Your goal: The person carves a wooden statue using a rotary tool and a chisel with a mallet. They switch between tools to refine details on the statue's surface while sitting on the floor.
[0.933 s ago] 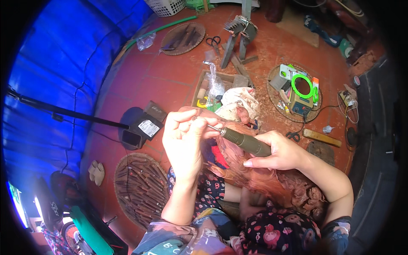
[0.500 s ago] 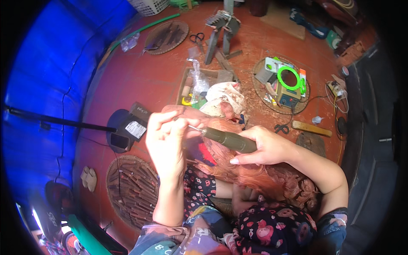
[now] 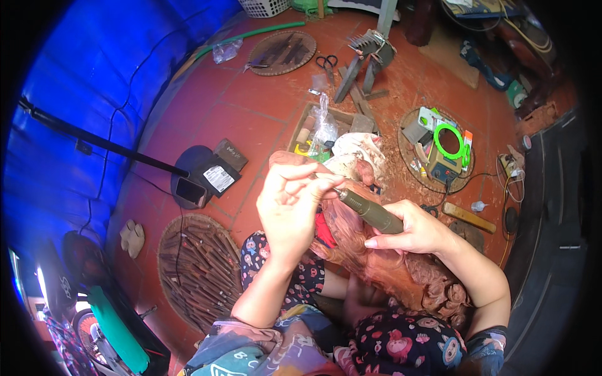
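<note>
My right hand point(image 3: 419, 229) is wrapped round the rear of a dark green rotary handpiece point(image 3: 369, 210), which slants up to the left. At its front end, my left hand point(image 3: 290, 203) pinches the thin metal bit between thumb and fingertips; the bit itself is mostly hidden. Beneath both hands a large reddish wood carving point(image 3: 395, 271) lies across my lap, with curled, rounded shapes at its right end. A bit of red cloth point(image 3: 324, 230) shows beside the carving, below my left fingers.
A round tray of dark wooden tools point(image 3: 199, 269) sits at the left. Beyond the carving are a wooden box point(image 3: 300, 128) and a white cloth point(image 3: 359, 149). A control box point(image 3: 443, 169) and a green ring point(image 3: 449, 141) share a round tray at right, near a wooden mallet point(image 3: 469, 217).
The view has shifted, so the scene sits further right in the picture. The handpiece tilts more steeply, and my left fingers are closer to its front end.
</note>
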`<state>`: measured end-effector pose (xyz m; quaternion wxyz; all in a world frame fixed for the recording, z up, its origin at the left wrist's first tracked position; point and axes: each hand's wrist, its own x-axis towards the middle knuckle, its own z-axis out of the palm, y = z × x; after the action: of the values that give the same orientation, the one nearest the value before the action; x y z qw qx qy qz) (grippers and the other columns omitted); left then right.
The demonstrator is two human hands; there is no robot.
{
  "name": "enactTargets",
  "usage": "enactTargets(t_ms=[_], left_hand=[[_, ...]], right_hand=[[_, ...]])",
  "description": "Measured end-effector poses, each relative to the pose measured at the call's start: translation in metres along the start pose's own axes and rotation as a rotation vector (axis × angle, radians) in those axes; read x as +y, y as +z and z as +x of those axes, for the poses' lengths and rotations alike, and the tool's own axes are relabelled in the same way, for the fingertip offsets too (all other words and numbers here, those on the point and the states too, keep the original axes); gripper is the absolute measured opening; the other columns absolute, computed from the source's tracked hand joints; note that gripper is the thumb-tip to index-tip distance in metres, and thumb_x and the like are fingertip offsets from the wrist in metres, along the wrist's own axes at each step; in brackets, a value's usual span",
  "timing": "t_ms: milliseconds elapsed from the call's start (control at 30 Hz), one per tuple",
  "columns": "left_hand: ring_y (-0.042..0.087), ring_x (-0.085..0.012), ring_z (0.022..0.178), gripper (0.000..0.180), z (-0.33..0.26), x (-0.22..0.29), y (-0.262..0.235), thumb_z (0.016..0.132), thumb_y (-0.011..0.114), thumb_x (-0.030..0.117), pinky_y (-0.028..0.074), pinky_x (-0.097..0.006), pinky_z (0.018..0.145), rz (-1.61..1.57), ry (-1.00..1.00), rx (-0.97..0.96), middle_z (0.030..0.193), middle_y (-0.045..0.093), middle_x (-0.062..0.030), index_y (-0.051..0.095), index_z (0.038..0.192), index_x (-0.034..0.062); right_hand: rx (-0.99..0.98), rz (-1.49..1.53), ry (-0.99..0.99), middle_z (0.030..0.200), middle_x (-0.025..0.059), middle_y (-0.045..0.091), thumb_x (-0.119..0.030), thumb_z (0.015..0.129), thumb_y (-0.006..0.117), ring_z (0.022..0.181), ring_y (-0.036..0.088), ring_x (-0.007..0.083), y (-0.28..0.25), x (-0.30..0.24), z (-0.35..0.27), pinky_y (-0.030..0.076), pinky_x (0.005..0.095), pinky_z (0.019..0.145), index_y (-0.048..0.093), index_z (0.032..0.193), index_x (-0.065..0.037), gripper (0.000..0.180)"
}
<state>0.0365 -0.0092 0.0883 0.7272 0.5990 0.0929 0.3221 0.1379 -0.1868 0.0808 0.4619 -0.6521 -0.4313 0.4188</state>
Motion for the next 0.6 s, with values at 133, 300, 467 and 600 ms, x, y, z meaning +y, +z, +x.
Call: enactTargets(t_ms=[133,300,467,600], left_hand=[[0.064,-0.0221,0.085,0.018,-0.002,0.002,-0.002,0.083,0.053,-0.005,0.053,-0.03,0.075,-0.026,-0.063,-0.025,0.09,0.063,-0.0187,0.048,0.101,-0.0051],[0.062,-0.0209,0.09,0.021,-0.001,0.001,-0.005,0.083,0.054,-0.006,0.052,-0.03,0.078,-0.081,-0.157,-0.041,0.095,0.063,-0.0182,0.05,0.103,-0.005],[0.062,-0.0212,0.092,0.019,-0.001,-0.003,-0.005,0.083,0.054,-0.006,0.051,-0.03,0.08,-0.1,-0.178,-0.07,0.097,0.063,-0.0188,0.052,0.102,-0.0048],[0.063,-0.0228,0.09,0.022,-0.004,-0.005,-0.004,0.083,0.055,-0.005,0.052,-0.028,0.078,-0.09,-0.19,-0.049,0.095,0.064,-0.0181,0.054,0.105,-0.0037]], right_hand=[[-0.015,0.142,0.207,0.053,-0.0021,0.05,-0.021,0.077,0.069,0.046,0.048,0.0054,0.001,-0.016,0.0,0.037,0.0227,0.042,0.051,0.069,-0.005,0.026],[-0.014,0.131,0.203,0.053,-0.0028,0.05,-0.021,0.077,0.069,0.045,0.048,0.0045,0.0,-0.016,0.0,0.037,0.0213,0.041,0.051,0.069,-0.006,0.025],[-0.023,0.136,0.212,0.053,-0.0023,0.05,-0.022,0.078,0.068,0.045,0.048,0.0051,0.0,-0.014,0.0,0.037,0.0215,0.041,0.051,0.069,-0.006,0.025],[-0.024,0.151,0.211,0.052,-0.002,0.05,-0.022,0.078,0.068,0.045,0.048,0.0053,-0.001,-0.016,0.0,0.037,0.0214,0.041,0.051,0.069,-0.006,0.025]])
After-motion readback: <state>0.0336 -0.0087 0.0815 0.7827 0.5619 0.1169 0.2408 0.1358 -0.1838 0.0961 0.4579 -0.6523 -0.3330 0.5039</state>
